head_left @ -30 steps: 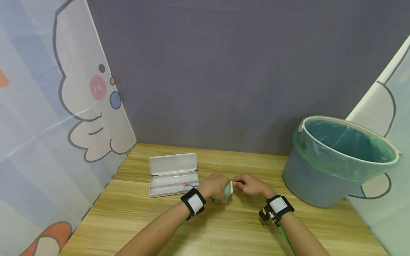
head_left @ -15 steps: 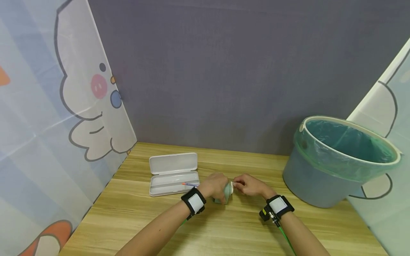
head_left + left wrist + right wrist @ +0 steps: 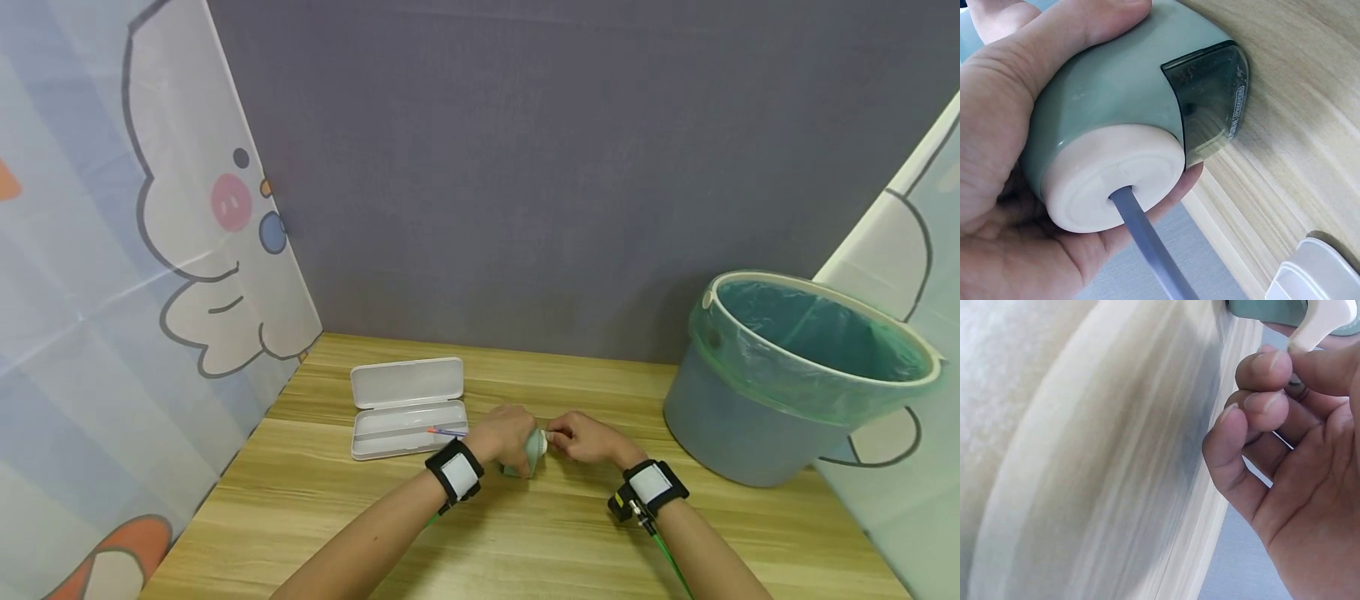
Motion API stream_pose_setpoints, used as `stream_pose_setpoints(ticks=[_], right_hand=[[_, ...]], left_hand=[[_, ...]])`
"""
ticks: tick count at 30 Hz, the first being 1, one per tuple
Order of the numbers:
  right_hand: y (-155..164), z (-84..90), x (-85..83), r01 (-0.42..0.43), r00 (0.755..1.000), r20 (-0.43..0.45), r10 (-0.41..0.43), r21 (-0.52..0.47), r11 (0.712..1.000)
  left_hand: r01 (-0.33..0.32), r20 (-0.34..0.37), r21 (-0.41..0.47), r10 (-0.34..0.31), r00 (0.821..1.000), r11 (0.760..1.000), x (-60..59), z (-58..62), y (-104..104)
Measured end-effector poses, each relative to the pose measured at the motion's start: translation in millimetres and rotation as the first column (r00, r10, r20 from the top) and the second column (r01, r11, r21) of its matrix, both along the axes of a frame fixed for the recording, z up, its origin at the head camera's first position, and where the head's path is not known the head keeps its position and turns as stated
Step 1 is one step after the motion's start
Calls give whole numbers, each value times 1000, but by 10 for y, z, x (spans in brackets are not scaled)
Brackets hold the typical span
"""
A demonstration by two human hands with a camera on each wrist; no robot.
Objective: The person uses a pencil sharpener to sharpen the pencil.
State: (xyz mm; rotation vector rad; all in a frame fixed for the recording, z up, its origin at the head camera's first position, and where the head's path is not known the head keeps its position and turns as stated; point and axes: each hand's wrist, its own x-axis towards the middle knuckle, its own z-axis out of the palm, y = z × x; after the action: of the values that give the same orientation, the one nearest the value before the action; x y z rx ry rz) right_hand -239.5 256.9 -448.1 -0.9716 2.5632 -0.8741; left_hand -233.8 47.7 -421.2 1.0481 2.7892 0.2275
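The left hand (image 3: 506,435) wraps around a green pencil sharpener (image 3: 1129,119) lying on its side on the table (image 3: 525,542). A blue pencil (image 3: 1150,247) sticks out from its white end, away from the right hand (image 3: 588,437), which pinches the crank handle (image 3: 1319,322) on the opposite end.

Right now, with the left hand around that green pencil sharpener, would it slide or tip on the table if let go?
The pencil sharpener looks like smooth, rounded plastic, so it would probably slide on the wooden table. The left hand wraps it fully, suggesting it is small and light. The pencil sticking out and the right hand at its crank might tip it.
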Motion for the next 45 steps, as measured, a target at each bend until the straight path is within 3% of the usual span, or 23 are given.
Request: stream_pose_setpoints(ticks=[12, 20, 45], right_hand=[[13, -98, 17, -23, 1000, -4, 23, 14, 1000], [-33, -119, 113, -29, 1000, 14, 28, 44, 999], [-85, -145, 323, -19, 998, -59, 25, 94, 995]], left_hand=[[-2, -7, 11, 2, 1000, 1000, 11, 15, -6], [4, -3, 10, -4, 1000, 1000, 16, -13, -8], [-5, 8, 16, 5, 1000, 1000, 17, -8, -3]])
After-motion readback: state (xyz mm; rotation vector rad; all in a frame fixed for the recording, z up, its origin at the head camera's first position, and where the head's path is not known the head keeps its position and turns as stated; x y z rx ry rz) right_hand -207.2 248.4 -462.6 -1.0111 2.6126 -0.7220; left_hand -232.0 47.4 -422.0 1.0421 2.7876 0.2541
